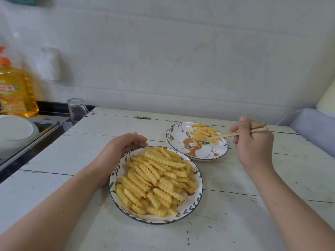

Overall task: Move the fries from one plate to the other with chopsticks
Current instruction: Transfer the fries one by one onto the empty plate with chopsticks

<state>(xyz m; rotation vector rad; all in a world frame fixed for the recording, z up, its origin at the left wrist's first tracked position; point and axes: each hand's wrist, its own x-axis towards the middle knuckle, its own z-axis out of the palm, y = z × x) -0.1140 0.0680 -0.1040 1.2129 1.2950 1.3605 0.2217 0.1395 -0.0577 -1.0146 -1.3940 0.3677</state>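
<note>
A near plate (196,201) with a leaf-pattern rim holds a big heap of crinkle-cut fries (157,180). Behind it to the right, a second plate (174,140) with a squirrel picture carries a small pile of fries (203,132). My right hand (253,144) grips a pair of wooden chopsticks (233,134); their tips reach into the small pile on the far plate. I cannot tell whether the tips pinch a fry. My left hand (119,147) rests with loosely curled fingers against the far left rim of the near plate.
The plates stand on a white plank table (253,205) against a white wall. To the left are a glass mug (77,109), a yellow oil bottle (15,87), a white bowl (14,129) and a dark countertop (36,142). A grey edge (311,127) borders the table's right.
</note>
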